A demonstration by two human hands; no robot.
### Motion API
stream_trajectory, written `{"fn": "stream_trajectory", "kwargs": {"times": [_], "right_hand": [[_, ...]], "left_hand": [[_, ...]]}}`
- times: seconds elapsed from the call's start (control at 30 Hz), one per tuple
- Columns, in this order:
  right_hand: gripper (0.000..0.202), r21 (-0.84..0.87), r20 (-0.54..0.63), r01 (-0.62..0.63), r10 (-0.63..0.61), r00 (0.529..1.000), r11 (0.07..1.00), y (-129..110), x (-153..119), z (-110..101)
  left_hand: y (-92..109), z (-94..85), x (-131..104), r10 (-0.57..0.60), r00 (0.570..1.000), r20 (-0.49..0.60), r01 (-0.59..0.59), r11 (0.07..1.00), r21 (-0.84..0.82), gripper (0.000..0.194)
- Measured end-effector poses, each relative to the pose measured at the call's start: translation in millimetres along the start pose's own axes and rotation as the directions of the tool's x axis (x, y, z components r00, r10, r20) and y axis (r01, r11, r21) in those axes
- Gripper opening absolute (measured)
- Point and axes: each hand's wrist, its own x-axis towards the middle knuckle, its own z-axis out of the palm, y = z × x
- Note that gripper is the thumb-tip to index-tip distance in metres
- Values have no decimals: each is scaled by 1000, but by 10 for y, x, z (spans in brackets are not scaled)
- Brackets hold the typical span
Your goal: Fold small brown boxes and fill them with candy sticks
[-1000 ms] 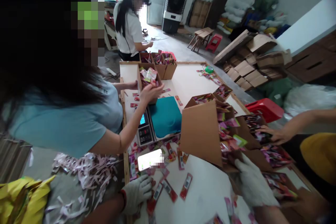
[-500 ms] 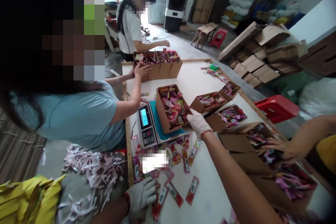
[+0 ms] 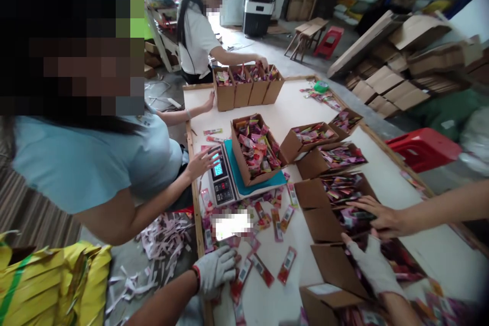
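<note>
My left hand (image 3: 216, 271), in a white glove, rests at the near left table edge beside loose snack packets (image 3: 241, 277). Its fingers lie loosely flat, with nothing seen in them. My right hand (image 3: 372, 262), in a white glove with bare fingertips, reaches over a cardboard box (image 3: 338, 270) of packets on the right, thumb and fingers apart. A co-worker's hand (image 3: 382, 216) is just beyond it, over the same row. One filled box (image 3: 255, 150) sits on the teal pan of a digital scale (image 3: 223, 191), touched by neither of my hands.
A co-worker in light blue holds a hand (image 3: 202, 163) at the scale display. Another person in white reaches into the joined boxes (image 3: 244, 91) at the far end. More filled boxes (image 3: 307, 140) stand along the right. A red stool (image 3: 422, 150) is beyond the table edge.
My right hand has left the box on the scale and moved right and nearer, to the open boxes. The blue-sleeved co-worker's hand has come from the far boxes to the scale.
</note>
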Motion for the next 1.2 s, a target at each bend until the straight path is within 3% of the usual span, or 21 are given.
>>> {"fn": "stream_trajectory", "kwargs": {"times": [0.07, 0.2, 0.3, 0.37, 0.47, 0.53, 0.57, 0.63, 0.73, 0.8, 0.87, 0.9, 0.97, 1.03, 1.1, 1.2], "right_hand": [[101, 24, 84, -33, 30, 996, 999, 44, -34, 66], [84, -14, 11, -52, 53, 999, 999, -115, -227, 50], [80, -41, -173, -8, 1, 985, 999, -312, -362, -102], [78, 1, -338, 185, -174, 925, 983, -551, -386, -229], [68, 218, -429, 559, -436, 791, 800, -1194, -332, -424], [58, 374, -392, 684, -562, 729, 627, -1782, -276, -555], [50, 368, -371, 729, -628, 684, 577, -2094, -252, -619], [40, 209, -306, 783, -721, 622, 586, -2682, -221, -726], [37, -76, -156, 719, -720, 676, 691, -3310, -201, -786], [32, -159, -27, 694, -706, 708, 702, -3498, -189, -760], [24, -145, 21, 722, -727, 686, 677, -3513, -175, -727], [22, -114, -14, 742, -748, 663, 660, -3471, -168, -724], [22, -18, -169, 767, -758, 629, 641, -3321, -159, -764], [24, 137, -325, 764, -700, 636, 631, -3123, -163, -874], [26, 344, -396, 710, -591, 703, 614, -2898, -192, -1038], [32, 599, -333, 544, -435, 836, 588, -2512, -305, -1324]], "left_hand": [[5, -3, -2, -2, 1000, 4, 2, 1000, 5, 61], [17, -13, -9, -20, 1000, 5, 19, 1000, 19, 57], [20, -27, -9, -15, 1000, 11, 14, 999, 30, 61], [16, -29, -7, -4, 1000, 11, 3, 999, 34, 61], [-1, 4, -9, 12, 1000, -2, -12, 999, 51, 62], [-15, 50, -12, 14, 1000, -15, -13, 998, 63, 64], [-23, 76, -13, 11, 1000, -24, -9, 998, 67, 65], [-33, 121, -10, 11, 999, -39, -9, 998, 69, 65], [-37, 141, -1, 16, 998, -57, -12, 997, 73, 60], [-34, 123, 5, 12, 998, -61, -8, 997, 73, 58], [-28, 97, 8, 7, 998, -61, -3, 998, 64, 61], [-25, 86, 8, 5, 998, -60, -1, 998, 58, 62], [-16, 75, 3, -1, 998, -62, 4, 999, 48, 64], [-8, 73, -2, -8, 998, -64, 11, 999, 37, 63], [-1, 68, -3, -14, 998, -59, 15, 1000, 26, 63], [9, 25, 3, -18, 999, -40, 18, 1000, 13, 62]]}}
